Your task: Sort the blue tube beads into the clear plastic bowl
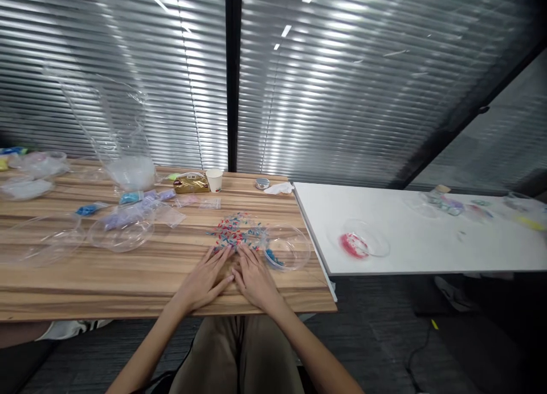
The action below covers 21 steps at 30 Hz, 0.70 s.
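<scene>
Many small red and blue pieces (237,230) lie scattered on the wooden table in front of me. My left hand (209,277) rests flat at the near edge of the pile, fingers stretched forward and touching it. Beside it my right hand (255,277) lies flat too, its fingertips also at the pieces. The thumbs nearly meet over the bare wood. Just right of the pile stands a clear plastic bowl (299,249) with a small heap of blue pieces (273,257) at its left side. Whether any piece sits under my fingers is hidden.
Left are clear bowls (122,237), purple packets (128,213), a blue packet (90,209) and a tall clear bag (132,169). Behind stand a gold pack (191,183), a paper cup (214,180), a round tin (262,183) and tissue (278,188). A white table (410,240) adjoins right, bearing red pieces (354,246).
</scene>
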Each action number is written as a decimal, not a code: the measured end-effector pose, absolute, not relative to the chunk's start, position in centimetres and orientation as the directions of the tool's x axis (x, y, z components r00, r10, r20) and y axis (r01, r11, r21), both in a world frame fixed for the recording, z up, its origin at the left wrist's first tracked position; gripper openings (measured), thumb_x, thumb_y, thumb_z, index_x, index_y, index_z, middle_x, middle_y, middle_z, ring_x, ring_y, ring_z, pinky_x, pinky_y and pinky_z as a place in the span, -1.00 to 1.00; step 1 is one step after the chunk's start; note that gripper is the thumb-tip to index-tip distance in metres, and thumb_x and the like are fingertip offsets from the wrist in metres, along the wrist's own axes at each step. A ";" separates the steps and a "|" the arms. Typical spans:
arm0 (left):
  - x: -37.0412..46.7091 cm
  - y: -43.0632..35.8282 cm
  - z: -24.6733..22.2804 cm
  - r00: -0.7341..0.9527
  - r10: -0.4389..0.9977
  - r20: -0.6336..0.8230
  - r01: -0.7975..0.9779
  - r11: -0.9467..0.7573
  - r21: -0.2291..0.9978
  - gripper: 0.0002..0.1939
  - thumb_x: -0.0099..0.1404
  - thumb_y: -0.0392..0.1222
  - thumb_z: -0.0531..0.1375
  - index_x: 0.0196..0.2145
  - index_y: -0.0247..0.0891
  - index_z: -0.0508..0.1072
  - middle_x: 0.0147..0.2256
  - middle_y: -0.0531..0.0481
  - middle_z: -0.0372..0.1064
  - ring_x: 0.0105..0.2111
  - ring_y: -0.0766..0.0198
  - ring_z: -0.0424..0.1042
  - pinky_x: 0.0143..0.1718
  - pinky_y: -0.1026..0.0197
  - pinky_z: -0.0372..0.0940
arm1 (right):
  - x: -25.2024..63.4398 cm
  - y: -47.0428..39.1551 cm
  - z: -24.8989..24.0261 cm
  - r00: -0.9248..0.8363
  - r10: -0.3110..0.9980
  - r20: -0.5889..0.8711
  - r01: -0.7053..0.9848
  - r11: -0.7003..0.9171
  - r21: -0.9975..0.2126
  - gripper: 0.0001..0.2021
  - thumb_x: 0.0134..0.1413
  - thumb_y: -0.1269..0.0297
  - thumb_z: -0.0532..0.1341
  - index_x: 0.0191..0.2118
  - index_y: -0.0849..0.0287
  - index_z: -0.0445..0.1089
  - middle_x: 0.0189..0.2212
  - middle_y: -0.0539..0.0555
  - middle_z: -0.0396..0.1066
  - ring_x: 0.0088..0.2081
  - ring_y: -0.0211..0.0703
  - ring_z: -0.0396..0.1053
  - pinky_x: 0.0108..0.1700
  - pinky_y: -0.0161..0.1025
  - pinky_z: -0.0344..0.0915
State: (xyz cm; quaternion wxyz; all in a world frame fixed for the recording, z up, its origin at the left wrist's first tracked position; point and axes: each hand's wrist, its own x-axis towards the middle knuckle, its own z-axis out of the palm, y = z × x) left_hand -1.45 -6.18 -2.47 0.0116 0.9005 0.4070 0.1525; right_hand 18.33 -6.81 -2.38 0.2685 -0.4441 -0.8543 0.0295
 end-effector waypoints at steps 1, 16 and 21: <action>-1.5 -6.3 -2.3 0.622 0.732 0.276 0.727 -0.672 0.144 -0.27 0.44 0.05 -0.04 0.37 -0.24 -0.35 0.31 -0.14 -0.06 0.31 0.05 -0.08 0.30 -0.12 -0.11 | 18.4 -6.9 -2.3 -0.464 0.771 0.436 0.738 0.609 -0.290 -0.58 0.31 0.26 0.00 0.18 0.38 0.20 0.20 0.27 0.20 0.29 -0.04 0.01 0.30 0.04 0.00; -1.8 -6.1 -3.2 0.656 0.653 0.377 0.665 -0.737 0.118 -0.21 0.41 -0.11 0.03 0.37 -0.24 -0.40 0.27 -0.20 0.06 0.26 -0.04 0.05 0.20 -0.13 0.13 | 18.8 -7.0 -1.6 -0.476 0.747 0.465 0.633 0.658 -0.408 -0.61 0.21 0.44 0.02 0.14 0.33 0.28 0.13 0.27 0.30 0.23 -0.05 0.14 0.27 0.03 0.11; -1.8 -6.2 -3.0 0.675 0.643 0.361 0.644 -0.752 0.136 -0.33 0.45 -0.16 -0.04 0.37 -0.17 -0.31 0.27 -0.11 0.07 0.28 0.01 0.01 0.22 -0.13 0.10 | 19.2 -6.7 -2.1 -0.432 0.788 0.438 0.602 0.614 -0.511 -0.55 0.19 0.44 0.01 0.19 0.30 0.21 0.16 0.25 0.25 0.22 -0.06 0.16 0.25 0.01 0.13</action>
